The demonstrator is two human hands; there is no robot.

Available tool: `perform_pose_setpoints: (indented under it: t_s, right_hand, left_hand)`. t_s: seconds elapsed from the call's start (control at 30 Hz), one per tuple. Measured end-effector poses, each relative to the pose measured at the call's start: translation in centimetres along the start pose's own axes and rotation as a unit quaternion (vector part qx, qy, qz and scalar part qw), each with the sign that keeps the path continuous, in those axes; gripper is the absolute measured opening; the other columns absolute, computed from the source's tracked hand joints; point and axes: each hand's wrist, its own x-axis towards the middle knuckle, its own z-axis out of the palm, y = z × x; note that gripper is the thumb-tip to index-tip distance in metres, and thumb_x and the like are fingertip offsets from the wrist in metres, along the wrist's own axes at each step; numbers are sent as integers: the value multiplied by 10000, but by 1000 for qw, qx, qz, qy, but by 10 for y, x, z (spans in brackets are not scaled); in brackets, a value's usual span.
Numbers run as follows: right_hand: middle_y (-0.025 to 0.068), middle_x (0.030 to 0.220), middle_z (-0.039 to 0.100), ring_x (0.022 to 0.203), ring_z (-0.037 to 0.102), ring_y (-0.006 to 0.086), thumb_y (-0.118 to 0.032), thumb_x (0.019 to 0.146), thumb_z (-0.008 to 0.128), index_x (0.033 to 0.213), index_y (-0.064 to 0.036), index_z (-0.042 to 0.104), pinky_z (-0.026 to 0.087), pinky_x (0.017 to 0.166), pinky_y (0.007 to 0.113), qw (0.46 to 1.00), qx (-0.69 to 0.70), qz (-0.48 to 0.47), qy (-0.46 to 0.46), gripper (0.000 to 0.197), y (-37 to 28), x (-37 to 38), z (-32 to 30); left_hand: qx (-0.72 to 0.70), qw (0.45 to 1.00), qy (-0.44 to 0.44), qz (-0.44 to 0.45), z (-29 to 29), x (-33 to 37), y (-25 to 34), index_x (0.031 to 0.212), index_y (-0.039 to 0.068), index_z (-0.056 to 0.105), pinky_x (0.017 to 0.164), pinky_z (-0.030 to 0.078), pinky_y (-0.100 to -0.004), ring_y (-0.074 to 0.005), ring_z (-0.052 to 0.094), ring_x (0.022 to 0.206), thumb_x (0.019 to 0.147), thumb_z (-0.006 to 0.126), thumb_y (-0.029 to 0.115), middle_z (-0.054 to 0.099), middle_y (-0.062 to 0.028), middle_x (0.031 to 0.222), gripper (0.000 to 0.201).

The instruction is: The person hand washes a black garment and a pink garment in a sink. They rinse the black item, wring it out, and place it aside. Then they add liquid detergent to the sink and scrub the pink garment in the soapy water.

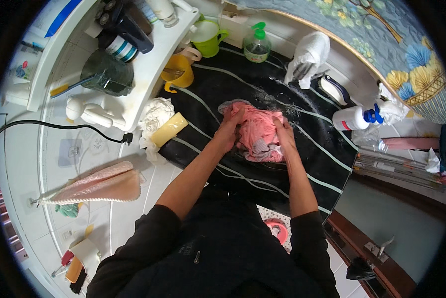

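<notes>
A bunched pink cloth [257,128] with grey patches lies on a black surface with pale wavy stripes [312,161]. My left hand [229,128] grips its left side, the fingers partly tucked into the folds. On the opposite side, my right hand [284,133] clasps the cloth, its thumb on top and some fingers hidden beneath. Whitish suds streak the black surface just beyond the bundle. The cloth's exact kind cannot be made out from its crumpled shape.
To the left are a yellow soap bar [170,129], crumpled white cloth [157,114], a yellow mug [177,72] and a green mug [206,39]. Further back stands a green pump bottle [257,44]. A white bottle with a blue pump [351,118] and a brush [334,90] lie right.
</notes>
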Motion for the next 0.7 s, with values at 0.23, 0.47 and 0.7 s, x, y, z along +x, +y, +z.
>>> perform_pose_setpoints:
  t_s: [0.23,0.47,0.7]
  right_hand:
    - [24,963,663,871,565,102,-262,923,727,1086,-14,673,461,812,251,980,52,-145,-128,302,-76,-65,-6]
    - [-52,824,561,668,509,39,-111,892,765,1051,-40,665,414,564,181,983,52,-155,-80,200,-109,-102,-56]
    - [-47,847,574,792,498,59,-70,922,711,1049,-34,674,412,734,210,970,41,-240,-12,137,-145,-132,-93]
  left_hand:
    - [118,990,-20,73,-7,15,-7,1255,43,582,924,511,-319,-190,633,1059,911,736,176,656,-68,1164,399]
    - [17,989,-31,141,-13,5,78,1041,33,658,668,487,-232,-96,595,744,930,659,65,623,-3,858,115]
    - [-31,979,-65,189,-4,-12,121,1078,33,605,559,506,-266,-138,604,631,956,625,60,604,-33,765,126]
